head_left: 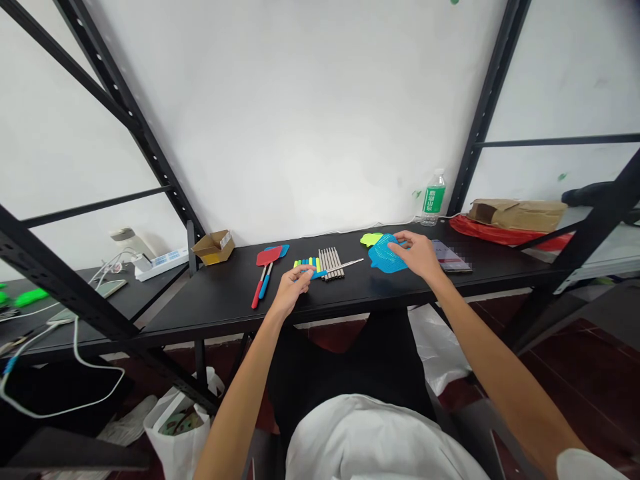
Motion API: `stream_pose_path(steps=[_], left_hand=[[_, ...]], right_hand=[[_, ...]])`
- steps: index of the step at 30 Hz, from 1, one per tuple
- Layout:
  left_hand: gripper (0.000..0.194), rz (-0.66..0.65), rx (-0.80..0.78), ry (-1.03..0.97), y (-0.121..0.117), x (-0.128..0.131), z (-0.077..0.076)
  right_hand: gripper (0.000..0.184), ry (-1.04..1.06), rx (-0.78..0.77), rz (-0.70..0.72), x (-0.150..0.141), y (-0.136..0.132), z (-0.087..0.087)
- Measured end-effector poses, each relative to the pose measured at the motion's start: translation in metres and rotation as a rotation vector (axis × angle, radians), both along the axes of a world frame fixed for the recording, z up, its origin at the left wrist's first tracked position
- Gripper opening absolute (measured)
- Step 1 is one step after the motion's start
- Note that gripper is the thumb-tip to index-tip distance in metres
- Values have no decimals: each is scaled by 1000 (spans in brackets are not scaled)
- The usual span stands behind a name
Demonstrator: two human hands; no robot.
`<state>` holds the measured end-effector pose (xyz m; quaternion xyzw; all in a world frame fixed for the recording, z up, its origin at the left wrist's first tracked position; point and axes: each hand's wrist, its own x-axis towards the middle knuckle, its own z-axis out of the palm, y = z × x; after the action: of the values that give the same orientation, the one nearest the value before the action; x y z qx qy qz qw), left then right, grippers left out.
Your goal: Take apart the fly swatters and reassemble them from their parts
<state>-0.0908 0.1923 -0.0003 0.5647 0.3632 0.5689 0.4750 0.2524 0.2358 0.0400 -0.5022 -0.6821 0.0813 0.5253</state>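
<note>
My left hand (296,283) grips the blue handle of a telescopic metal rod (346,265), whose thin tip points right. In my right hand (416,255) is a blue perforated fly swatter head (385,256), pinched at its right edge. Rod tip and swatter head are apart. Behind that head lies a yellow-green swatter head (371,239). Near my left hand are a row of metal rods (330,260) and several blue and yellow handles (305,263), partly covered by my fingers. Farther left lie a red fly swatter (269,256) and a blue fly swatter (266,283), partly overlapping.
A small open cardboard box (214,247) stands at the table's back left. To the right are a phone (450,256), a water bottle (433,199) and a flattened brown package (517,213) on red plastic. Black metal shelf posts (487,100) frame both sides.
</note>
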Motion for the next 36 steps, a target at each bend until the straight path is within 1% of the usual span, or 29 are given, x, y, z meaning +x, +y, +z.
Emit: stream_pose_path(steps=[5, 9, 13, 18, 21, 23, 26, 27, 29, 32, 34, 36], left_hand=[[35, 0, 2, 2, 0, 0, 0], [35, 1, 6, 3, 1, 0, -1], [36, 5, 6, 3, 0, 1, 1], [37, 4, 3, 7, 0, 0, 1], [37, 6, 3, 7, 0, 0, 0], [36, 3, 1, 5, 0, 0, 0], [36, 1, -3, -1, 0, 0, 0], [36, 1, -4, -3, 0, 0, 0], [36, 2, -3, -11, 0, 1, 1], [36, 7, -1, -34, -1, 1, 1], [36, 9, -4, -45, -1, 1, 2], [35, 11, -9, -51, -1, 2, 3]], right_hand=[[26, -100, 50, -60, -3, -10, 9], [26, -267, -9, -28, -8, -14, 8], [29, -420, -79, -51, -9, -9, 0], [31, -489, -127, 35, -4, 1, -15], [24, -504, -154, 48, -2, 6, -22], [17, -508, -175, 99, 0, 9, -26], [10, -489, -175, 197, 1, 13, -32], [10, -478, -175, 208, 1, 15, -33], [17, -430, -212, 201, 1, 17, -37], [28, -225, -325, 223, -3, 19, -43], [30, -42, -388, 273, -7, 19, -46], [32, 132, -420, 311, -9, 18, -47]])
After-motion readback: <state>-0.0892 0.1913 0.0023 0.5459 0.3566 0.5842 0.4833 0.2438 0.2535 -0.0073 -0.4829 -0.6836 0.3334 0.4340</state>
